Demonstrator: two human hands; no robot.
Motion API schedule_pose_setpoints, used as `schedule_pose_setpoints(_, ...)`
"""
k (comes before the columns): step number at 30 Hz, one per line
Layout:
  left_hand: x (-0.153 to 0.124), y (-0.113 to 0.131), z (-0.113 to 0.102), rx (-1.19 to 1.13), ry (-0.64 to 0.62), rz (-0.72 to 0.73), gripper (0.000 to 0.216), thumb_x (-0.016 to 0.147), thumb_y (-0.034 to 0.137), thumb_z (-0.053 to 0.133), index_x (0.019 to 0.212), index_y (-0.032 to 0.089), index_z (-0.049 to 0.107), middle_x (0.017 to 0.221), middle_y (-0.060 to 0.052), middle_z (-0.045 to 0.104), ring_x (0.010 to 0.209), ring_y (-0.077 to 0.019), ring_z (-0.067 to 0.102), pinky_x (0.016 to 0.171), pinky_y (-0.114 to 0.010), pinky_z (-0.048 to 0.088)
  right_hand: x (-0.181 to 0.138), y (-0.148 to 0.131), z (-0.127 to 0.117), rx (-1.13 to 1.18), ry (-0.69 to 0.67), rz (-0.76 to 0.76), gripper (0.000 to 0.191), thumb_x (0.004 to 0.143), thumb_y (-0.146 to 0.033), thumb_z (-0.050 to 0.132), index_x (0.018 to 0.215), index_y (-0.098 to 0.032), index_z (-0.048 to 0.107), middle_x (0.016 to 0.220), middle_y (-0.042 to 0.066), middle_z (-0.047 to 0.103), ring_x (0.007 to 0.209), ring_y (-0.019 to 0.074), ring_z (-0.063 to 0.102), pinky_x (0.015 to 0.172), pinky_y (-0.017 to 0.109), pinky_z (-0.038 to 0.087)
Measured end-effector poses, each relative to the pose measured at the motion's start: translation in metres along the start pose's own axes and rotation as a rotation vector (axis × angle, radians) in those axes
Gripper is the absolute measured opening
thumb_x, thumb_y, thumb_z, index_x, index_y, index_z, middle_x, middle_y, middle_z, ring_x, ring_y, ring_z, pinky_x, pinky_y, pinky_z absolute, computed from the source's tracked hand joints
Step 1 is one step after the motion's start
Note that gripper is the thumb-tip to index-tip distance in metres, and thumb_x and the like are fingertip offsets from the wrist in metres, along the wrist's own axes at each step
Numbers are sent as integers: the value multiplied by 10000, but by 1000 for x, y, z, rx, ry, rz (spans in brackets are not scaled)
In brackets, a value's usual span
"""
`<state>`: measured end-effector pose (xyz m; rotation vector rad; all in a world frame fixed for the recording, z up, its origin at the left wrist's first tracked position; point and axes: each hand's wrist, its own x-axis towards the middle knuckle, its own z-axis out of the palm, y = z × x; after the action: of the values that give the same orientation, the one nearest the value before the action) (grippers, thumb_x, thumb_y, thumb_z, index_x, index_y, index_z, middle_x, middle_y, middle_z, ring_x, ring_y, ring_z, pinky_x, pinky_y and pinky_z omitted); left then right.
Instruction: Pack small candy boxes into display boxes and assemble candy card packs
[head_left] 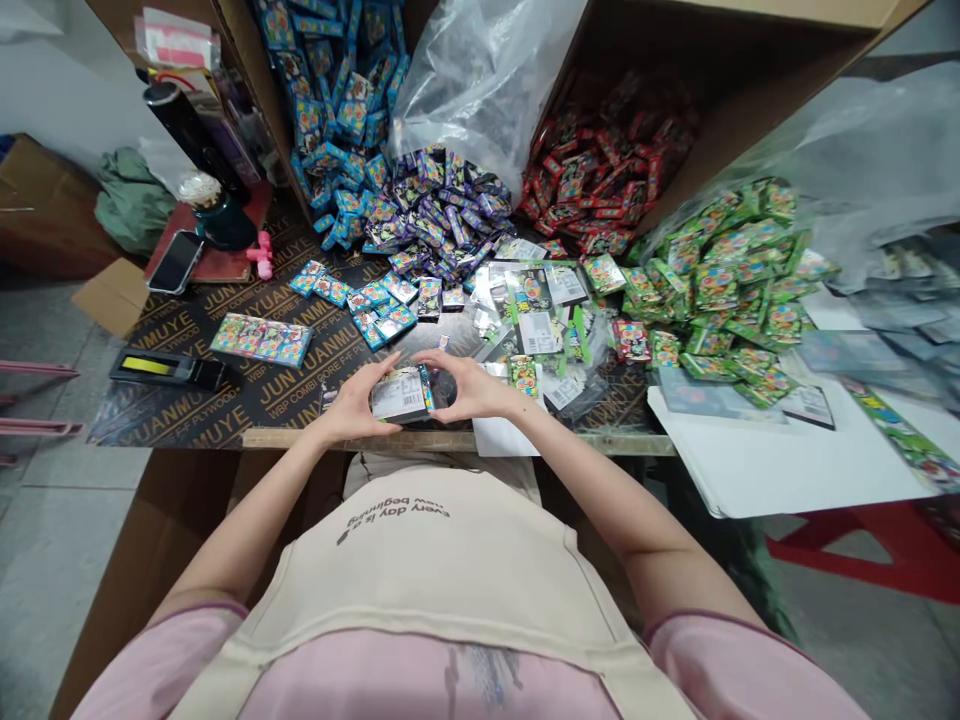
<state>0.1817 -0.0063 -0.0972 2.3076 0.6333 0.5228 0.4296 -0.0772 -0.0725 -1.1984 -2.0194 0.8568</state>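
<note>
My left hand (358,400) and my right hand (466,385) both grip a small clear-fronted packet (403,393) with a white barcode label, held just above the front edge of the dark plywood table (247,385). Fingers of both hands curl round its ends. Right behind it lie loose packets and label cards (540,310). Further back are heaps of small packets: blue (337,110), purple (442,215), red (607,165) and green (731,275).
A row of colourful packets (261,339) lies to the left, with a black and yellow tool (166,369) beside it. A phone (176,262), a dark cup (223,220) and a bottle (187,130) stand at the back left. White board (787,460) sits at the right.
</note>
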Motion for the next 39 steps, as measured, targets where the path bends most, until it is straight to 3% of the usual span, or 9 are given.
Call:
schedule_pose_setpoints(6,-1,10,6,-45,-34,39,1050,608,326,815,1501,250,267,1291,-102,561,1155,-281,567,1011,-438,447,0,15,2,76,-35,40,866,659,-418,816,1402,-242,408,1089,68,678,991,249,664,901,426,520)
schedule_pose_setpoints(10,1,12,11,-19,9,66,1032,637,316,799,1506,265,245,1316,-108,533,1178,-289,539,1022,-454,431,4,16,7,-48,60,-6,884,724,-416,752,1478,-311,302,1459,108,455,1296,324,477,1043,556,394)
schedule_pose_setpoints(13,2,10,7,55,44,33,1013,654,301,784,1506,275,237,1327,-103,510,1200,-291,509,1037,-455,411,7,22,2,-156,217,5,943,723,-466,742,1507,-308,244,1542,109,329,1427,338,288,1127,572,267)
schedule_pose_setpoints(16,3,5,1,169,98,-77,1023,644,288,782,1506,259,232,1288,-99,506,1187,-293,498,1038,-453,399,9,38,-4,-286,322,162,1018,660,-552,774,1500,-272,273,1518,155,343,1406,378,299,1110,594,249)
schedule_pose_setpoints(18,2,0,-1,256,104,-135,1041,628,283,784,1507,249,227,1248,-100,511,1152,-300,505,1009,-452,411,9,50,-3,-383,296,249,1052,624,-592,782,1496,-272,289,1492,175,363,1369,408,327,1069,622,260)
schedule_pose_setpoints(22,0,-9,0,416,73,-167,1034,628,258,761,1510,240,221,1239,-116,518,1135,-318,503,962,-450,415,8,60,7,-456,232,244,1020,613,-549,792,1476,-237,346,1286,168,524,1201,378,469,1008,566,327)
schedule_pose_setpoints(26,-4,-11,-2,465,72,-194,1002,628,234,741,1501,231,248,1245,-124,526,1161,-327,491,973,-458,393,7,58,9,-222,302,177,869,628,-434,769,1401,-224,431,1199,125,554,1140,333,514,1005,518,367)
schedule_pose_setpoints(31,-2,-1,-7,318,129,-211,1043,620,258,763,1507,232,217,1248,-107,530,1164,-308,501,999,-452,388,3,42,5,408,360,60,1016,613,-593,759,1440,-268,266,1259,99,545,1172,261,555,1022,407,431)
schedule_pose_setpoints(39,8,19,-2,120,147,-139,1049,611,250,777,1509,250,233,1277,-101,546,1179,-295,525,1031,-454,382,-11,16,6,267,343,88,925,607,-448,846,1413,-240,443,1441,110,481,1333,291,454,1162,476,310)
